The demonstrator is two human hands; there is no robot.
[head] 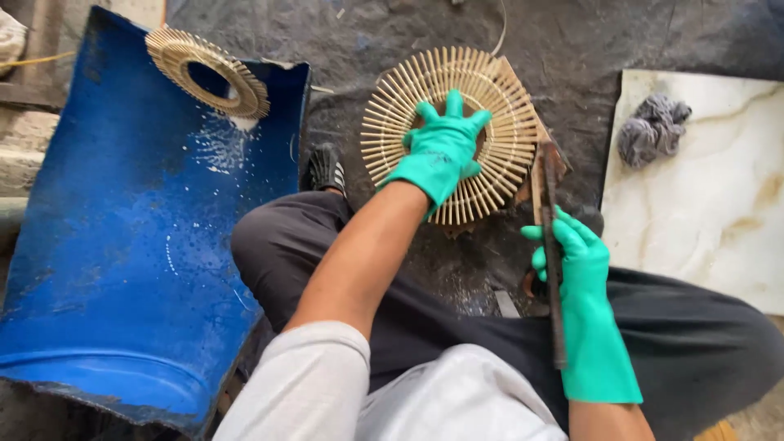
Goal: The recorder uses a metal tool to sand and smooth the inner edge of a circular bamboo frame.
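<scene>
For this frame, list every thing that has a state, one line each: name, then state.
Left green-gloved hand: fingers spread, pressing flat on the wooden disc.
Round radial wooden-stick disc: lying flat, pinned.
Right green-gloved hand: gripping the metal bar.
Long dark metal bar: held, tip at the disc's edge.
Second stick ring: resting on blue curved plastic sheet.

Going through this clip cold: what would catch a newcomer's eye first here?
Probably the two bright green gloves: the left hand presses flat on a round disc of radiating bamboo sticks at top centre, while the right hand grips a long dark metal tool beside the disc's right edge. Next, the big curved blue plastic sheet filling the left side, with a second stick ring resting on its top edge.
</scene>
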